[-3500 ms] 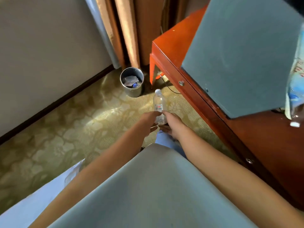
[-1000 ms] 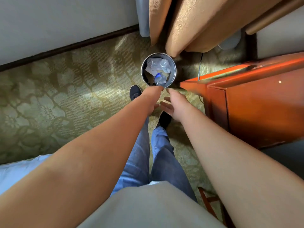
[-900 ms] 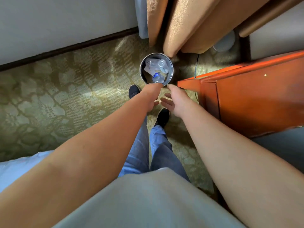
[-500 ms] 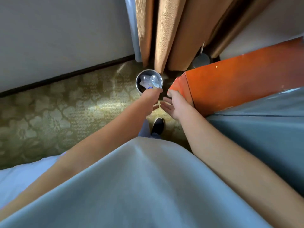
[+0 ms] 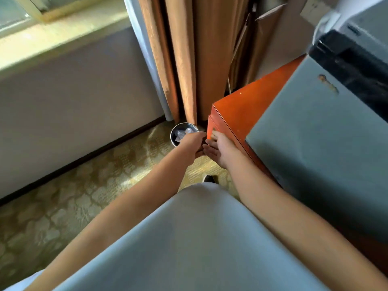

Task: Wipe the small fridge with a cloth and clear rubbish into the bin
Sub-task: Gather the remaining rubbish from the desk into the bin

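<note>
Hands, left hand [image 5: 194, 143] and right hand [image 5: 220, 149], empty beside the bin [image 5: 178, 133].

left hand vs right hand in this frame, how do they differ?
The left hand shows its back, fingers curled down; the right hand is palm-up, fingers straighter. The left hand overlaps the bin; the right hand sits by the orange cabinet. Both hands look empty.

Setting: a furnished room of the hotel or bedroom kind. Evidence: patterned olive carpet [image 5: 63, 206] running to a dark skirting board; long tan curtains [image 5: 182, 59] hanging to the floor beside a sunlit window sill [image 5: 52, 34]; an orange-red wooden cabinet [image 5: 241, 110] carrying a small grey fridge [image 5: 315, 143]; a small round metal bin [image 5: 178, 133] on the floor holding clear rubbish.
</note>
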The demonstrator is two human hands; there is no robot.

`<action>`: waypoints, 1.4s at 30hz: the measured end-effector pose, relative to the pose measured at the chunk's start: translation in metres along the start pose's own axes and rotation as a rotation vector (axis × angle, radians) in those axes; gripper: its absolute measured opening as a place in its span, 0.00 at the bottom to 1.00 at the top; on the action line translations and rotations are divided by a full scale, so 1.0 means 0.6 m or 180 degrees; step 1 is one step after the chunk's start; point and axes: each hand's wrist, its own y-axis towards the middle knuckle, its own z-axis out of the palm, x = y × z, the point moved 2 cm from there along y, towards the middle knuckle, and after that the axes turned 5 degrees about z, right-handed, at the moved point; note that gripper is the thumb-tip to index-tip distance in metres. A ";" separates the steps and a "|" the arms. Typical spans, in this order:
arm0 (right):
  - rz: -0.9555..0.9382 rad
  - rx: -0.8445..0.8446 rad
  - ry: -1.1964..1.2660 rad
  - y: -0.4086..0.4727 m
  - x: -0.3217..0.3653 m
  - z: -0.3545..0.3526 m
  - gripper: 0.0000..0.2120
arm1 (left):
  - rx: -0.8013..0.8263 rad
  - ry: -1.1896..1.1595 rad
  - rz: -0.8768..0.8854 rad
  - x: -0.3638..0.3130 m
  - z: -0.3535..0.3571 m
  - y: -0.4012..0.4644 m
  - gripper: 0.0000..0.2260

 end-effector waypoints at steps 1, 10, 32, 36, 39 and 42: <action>-0.0020 -0.0031 0.0009 -0.011 -0.024 -0.015 0.09 | 0.0041 0.0017 0.0013 0.024 0.002 -0.013 0.04; 0.0031 -0.0474 0.0449 -0.130 -0.250 -0.179 0.15 | 0.0509 0.0254 -0.0244 0.258 0.034 -0.154 0.09; -0.0432 -0.1178 0.2205 -0.260 -0.302 -0.509 0.07 | 0.1809 0.1341 0.0010 0.342 0.362 -0.312 0.06; -0.0413 -0.1247 0.2467 -0.259 -0.297 -0.600 0.08 | 0.1878 0.1689 0.0002 0.372 0.453 -0.327 0.05; -0.0390 -0.1263 0.2579 -0.258 -0.292 -0.680 0.09 | 0.1947 0.1890 0.0014 0.389 0.533 -0.346 0.08; -0.0347 -0.1251 0.2748 -0.258 -0.281 -0.761 0.11 | 0.1971 0.2034 -0.0021 0.402 0.617 -0.362 0.09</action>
